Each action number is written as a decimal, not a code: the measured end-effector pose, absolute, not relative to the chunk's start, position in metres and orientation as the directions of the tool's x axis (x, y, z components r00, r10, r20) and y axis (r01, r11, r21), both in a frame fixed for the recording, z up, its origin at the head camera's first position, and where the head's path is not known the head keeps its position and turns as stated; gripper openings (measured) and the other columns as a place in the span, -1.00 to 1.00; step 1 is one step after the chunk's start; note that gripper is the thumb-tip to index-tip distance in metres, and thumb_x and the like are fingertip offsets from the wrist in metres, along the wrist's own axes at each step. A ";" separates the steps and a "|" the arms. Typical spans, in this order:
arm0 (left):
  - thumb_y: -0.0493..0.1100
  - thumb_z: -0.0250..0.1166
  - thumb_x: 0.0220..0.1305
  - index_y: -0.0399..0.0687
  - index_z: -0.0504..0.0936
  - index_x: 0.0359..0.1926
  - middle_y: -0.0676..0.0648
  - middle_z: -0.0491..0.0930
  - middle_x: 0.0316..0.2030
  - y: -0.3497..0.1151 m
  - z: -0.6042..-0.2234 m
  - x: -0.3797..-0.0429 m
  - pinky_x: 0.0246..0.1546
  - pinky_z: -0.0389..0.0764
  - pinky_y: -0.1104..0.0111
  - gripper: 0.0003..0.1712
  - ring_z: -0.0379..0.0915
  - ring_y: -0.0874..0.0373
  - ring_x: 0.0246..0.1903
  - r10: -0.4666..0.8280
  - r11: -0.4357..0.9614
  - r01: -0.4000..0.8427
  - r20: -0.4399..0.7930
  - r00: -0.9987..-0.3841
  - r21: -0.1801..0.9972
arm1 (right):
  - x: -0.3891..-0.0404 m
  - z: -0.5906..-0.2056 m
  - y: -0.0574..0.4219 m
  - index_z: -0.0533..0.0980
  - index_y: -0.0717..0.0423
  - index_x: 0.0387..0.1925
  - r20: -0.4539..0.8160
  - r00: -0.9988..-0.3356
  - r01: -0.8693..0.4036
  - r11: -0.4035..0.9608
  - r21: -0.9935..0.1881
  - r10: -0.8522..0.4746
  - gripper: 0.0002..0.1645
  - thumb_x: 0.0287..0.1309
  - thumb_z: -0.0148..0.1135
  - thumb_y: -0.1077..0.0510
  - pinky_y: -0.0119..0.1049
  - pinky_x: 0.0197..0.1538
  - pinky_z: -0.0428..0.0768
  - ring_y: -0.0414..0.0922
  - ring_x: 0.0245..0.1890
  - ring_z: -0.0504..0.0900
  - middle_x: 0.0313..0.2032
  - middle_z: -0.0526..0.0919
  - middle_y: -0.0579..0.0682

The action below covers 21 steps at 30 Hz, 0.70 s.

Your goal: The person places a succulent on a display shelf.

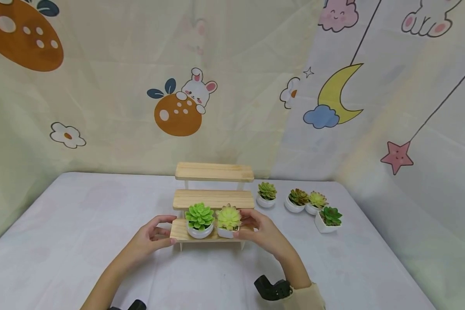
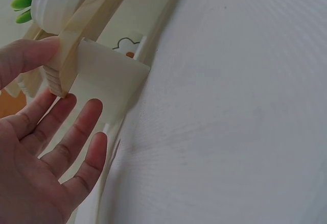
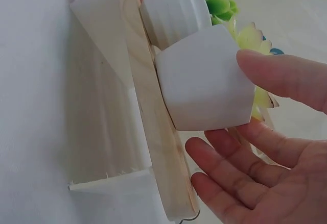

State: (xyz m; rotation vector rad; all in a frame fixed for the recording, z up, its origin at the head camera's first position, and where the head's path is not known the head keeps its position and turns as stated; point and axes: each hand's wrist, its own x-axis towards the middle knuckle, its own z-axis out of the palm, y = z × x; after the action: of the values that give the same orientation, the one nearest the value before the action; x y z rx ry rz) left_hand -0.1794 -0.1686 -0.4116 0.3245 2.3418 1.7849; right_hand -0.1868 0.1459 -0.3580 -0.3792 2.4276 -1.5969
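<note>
A three-step wooden display stand (image 1: 214, 199) has two potted succulents on its lowest step. My left hand (image 1: 156, 233) pinches the left end of that step, thumb on one edge and fingertips (image 2: 66, 99) at the other; the remaining fingers are spread. Beside it on the step sits a bright green succulent (image 1: 199, 216) in a round white pot (image 2: 61, 4). My right hand (image 1: 264, 232) holds the yellow-green succulent (image 1: 228, 217) by its angular white pot (image 3: 204, 83), thumb on one side and index finger on another. The pot's base is right at the board, close to the round pot.
To the right of the stand are several more succulents: a green one (image 1: 267, 191) near the upper steps, a reddish one (image 1: 298, 197), a yellowish one (image 1: 317, 199) and a dark green one (image 1: 330, 216) in a square pot. A printed cloth (image 1: 248, 86) hangs behind the white table (image 1: 100, 206).
</note>
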 end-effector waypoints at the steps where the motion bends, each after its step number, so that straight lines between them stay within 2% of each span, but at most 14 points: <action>1: -0.20 0.36 0.07 -0.12 0.32 0.23 -0.27 0.47 -0.03 -0.169 -0.412 -0.179 -0.24 0.49 0.38 -0.31 0.51 0.15 -0.19 0.277 0.257 0.059 -0.015 -0.961 0.965 | -0.187 -0.358 0.146 0.39 0.18 0.13 -0.036 -0.946 -0.094 0.376 -0.922 -0.323 -0.35 -0.03 0.38 0.12 -0.04 0.11 0.41 -0.06 0.01 0.51 0.02 0.52 0.08; 7: -0.20 0.35 0.08 -0.13 0.30 0.23 -0.27 0.51 -0.06 -0.169 -0.412 -0.179 -0.23 0.50 0.39 -0.31 0.51 0.14 -0.19 0.281 0.260 0.064 -0.012 -0.960 0.964 | -0.189 -0.361 0.146 0.37 0.22 0.14 -0.028 -0.948 -0.092 0.357 -0.930 -0.317 -0.35 -0.02 0.35 0.17 0.00 0.16 0.37 -0.03 0.02 0.49 0.01 0.52 0.11; 21: -0.20 0.35 0.08 -0.15 0.29 0.24 -0.28 0.51 -0.07 -0.167 -0.413 -0.179 -0.23 0.51 0.39 -0.30 0.51 0.13 -0.19 0.279 0.264 0.066 -0.011 -0.960 0.962 | -0.191 -0.362 0.147 0.34 0.22 0.17 -0.061 -0.961 -0.039 0.348 -0.937 -0.271 -0.31 -0.03 0.36 0.18 -0.07 0.19 0.36 -0.07 0.03 0.47 0.02 0.50 0.11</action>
State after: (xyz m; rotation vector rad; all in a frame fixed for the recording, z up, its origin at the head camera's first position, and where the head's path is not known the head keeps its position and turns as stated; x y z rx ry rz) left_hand -0.1787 -0.1668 -0.4134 0.3245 2.3496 1.7755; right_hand -0.1906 0.1469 -0.3616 -0.2811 2.4029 -1.6614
